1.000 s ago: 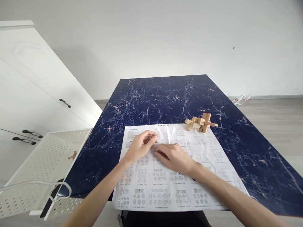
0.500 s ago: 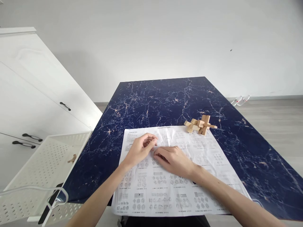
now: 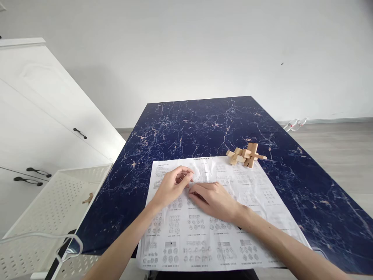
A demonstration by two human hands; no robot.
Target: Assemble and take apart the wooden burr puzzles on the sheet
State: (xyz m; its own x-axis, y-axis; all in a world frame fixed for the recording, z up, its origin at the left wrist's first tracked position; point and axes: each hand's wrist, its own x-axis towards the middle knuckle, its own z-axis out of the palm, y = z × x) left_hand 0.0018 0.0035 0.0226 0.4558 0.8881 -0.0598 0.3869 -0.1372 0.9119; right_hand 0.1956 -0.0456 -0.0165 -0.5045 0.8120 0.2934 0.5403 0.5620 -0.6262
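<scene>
Both hands rest on a large printed instruction sheet (image 3: pixel 233 252), white with rows of small diagrams. My left hand (image 3: pixel 175 186) lies on its side with fingers curled and thumb tip against the index finger; nothing shows in it. Just right of it, my right hand (image 3: pixel 215 200) lies palm down, fingers bent and drawn together, its fingertips close to my left hand. No object shows in it, though its palm is hidden. Beyond my right hand, at the sheet's upper right corner, sits a wooden interlocking puzzle (image 3: pixel 246 155) of crossed pieces.
The sheet lies on a dark blue marbled table (image 3: pixel 189 128). To the left stand a white perforated basket (image 3: pixel 58 190) with a small wooden cross-shaped piece (image 3: pixel 88 198) and a white cabinet (image 3: pixel 52 101). A pale cable (image 3: pixel 37 234) loops across at lower left.
My hands hold practically the same pose on the sheet. The whole view has shifted very slightly; the wooden puzzle has not moved on the table.
</scene>
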